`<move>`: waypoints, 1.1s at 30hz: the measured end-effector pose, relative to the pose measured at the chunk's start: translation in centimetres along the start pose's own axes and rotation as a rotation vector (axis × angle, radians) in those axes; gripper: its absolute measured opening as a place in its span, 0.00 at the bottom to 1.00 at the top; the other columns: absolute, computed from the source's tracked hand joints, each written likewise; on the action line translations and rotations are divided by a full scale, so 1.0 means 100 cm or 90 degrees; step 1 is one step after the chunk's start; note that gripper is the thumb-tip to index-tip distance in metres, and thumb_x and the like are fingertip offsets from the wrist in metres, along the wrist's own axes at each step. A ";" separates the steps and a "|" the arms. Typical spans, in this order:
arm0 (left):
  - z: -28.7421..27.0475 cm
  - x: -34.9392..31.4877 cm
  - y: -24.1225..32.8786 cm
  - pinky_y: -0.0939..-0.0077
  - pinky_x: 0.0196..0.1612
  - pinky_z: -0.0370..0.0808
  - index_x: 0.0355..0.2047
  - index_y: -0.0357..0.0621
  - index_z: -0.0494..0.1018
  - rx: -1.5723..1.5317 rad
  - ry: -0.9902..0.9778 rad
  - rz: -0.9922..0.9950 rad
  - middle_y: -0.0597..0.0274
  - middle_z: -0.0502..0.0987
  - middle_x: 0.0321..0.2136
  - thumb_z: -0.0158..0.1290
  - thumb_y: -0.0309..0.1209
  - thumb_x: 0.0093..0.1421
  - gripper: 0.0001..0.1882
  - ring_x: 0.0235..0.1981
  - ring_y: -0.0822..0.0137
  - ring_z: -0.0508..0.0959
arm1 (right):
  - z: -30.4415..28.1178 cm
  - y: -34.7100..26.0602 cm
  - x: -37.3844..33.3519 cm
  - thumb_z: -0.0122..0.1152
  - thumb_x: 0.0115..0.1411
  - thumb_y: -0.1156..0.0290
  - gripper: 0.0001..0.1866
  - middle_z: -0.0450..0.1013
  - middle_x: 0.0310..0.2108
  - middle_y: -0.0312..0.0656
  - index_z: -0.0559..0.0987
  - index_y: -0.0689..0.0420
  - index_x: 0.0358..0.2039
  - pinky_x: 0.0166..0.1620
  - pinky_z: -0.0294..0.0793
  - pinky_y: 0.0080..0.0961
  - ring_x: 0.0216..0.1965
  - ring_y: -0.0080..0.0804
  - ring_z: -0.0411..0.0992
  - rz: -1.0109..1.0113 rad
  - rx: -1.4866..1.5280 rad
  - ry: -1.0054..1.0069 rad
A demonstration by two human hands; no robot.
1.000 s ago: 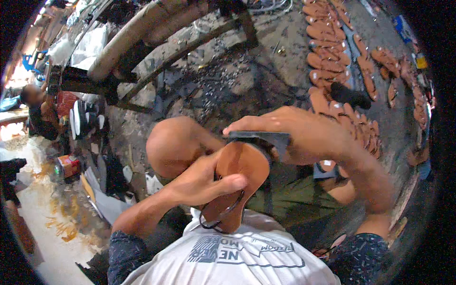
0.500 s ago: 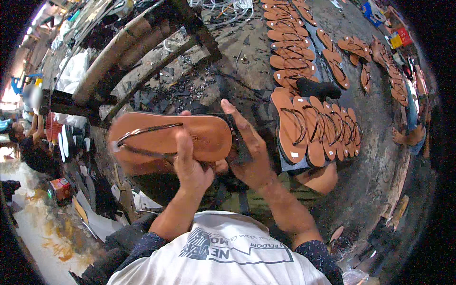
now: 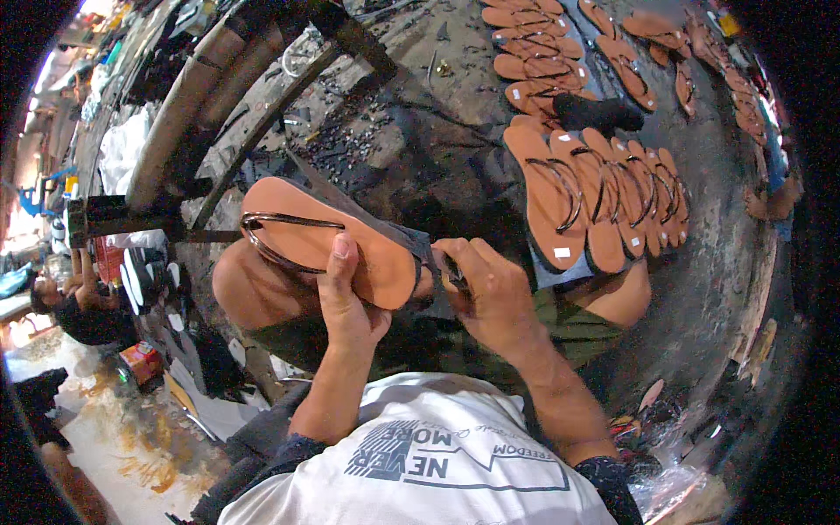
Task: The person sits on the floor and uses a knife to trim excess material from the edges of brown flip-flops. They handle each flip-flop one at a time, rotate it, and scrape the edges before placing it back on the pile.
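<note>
My left hand [image 3: 346, 293] grips a brown flip-flop [image 3: 302, 223] by its heel half, the thumb pressed on the footbed and the fingers underneath. The sandal's glossy dark straps point to the left, and its heel lies toward my right hand. A dark strip [image 3: 398, 229] runs along the sandal's far edge. Close beside the heel, my right hand [image 3: 494, 293] is closed, with curled fingers around a small dark object [image 3: 452, 273], mostly hidden. On the right, a row of brown flip-flops [image 3: 551, 197] leans together near my knee.
More sandals [image 3: 538, 44] lie in lines on the dark floor farther off. A wooden frame [image 3: 179, 114] stands at the far left, over scattered scraps. Another person [image 3: 83, 302] is at the left, near a red box [image 3: 140, 360]. A black item [image 3: 598, 114] rests against the sandals.
The flip-flop has tilted, its heel dropping nearer to me. My right hand's fingers, stretched out before, have curled closed by the heel. The view has shifted somewhat.
</note>
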State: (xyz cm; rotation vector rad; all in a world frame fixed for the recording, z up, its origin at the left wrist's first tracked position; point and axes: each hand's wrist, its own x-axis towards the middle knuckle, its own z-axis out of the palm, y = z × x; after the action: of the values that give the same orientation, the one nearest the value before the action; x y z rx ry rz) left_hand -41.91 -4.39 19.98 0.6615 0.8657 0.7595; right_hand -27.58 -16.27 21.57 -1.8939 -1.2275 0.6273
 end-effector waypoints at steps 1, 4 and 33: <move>-0.003 -0.002 -0.002 0.64 0.53 0.77 0.51 0.49 0.74 0.039 0.002 0.016 0.66 0.78 0.46 0.54 0.48 0.65 0.21 0.48 0.64 0.79 | -0.004 -0.004 0.001 0.65 0.46 0.83 0.28 0.72 0.34 0.50 0.73 0.57 0.50 0.37 0.75 0.44 0.35 0.57 0.74 0.002 0.003 -0.022; -0.022 -0.008 -0.009 0.70 0.49 0.76 0.47 0.48 0.73 0.149 0.031 0.020 0.66 0.76 0.43 0.56 0.53 0.60 0.25 0.45 0.66 0.78 | -0.006 -0.009 0.014 0.62 0.48 0.83 0.26 0.74 0.36 0.52 0.74 0.59 0.50 0.39 0.76 0.43 0.38 0.58 0.75 -0.026 -0.024 -0.130; 0.102 0.101 -0.190 0.72 0.21 0.61 0.34 0.48 0.73 0.394 -0.252 -0.206 0.69 0.70 0.21 0.45 0.54 0.69 0.22 0.20 0.73 0.67 | -0.062 0.066 -0.106 0.54 0.69 0.65 0.17 0.73 0.29 0.42 0.71 0.61 0.53 0.31 0.75 0.24 0.27 0.27 0.74 0.518 0.335 0.252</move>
State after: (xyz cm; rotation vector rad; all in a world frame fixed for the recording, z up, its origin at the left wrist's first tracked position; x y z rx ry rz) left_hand -23.04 -9.06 6.26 1.1399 0.8090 0.0438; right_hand -23.90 -29.59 19.64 -1.8740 0.0156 0.8287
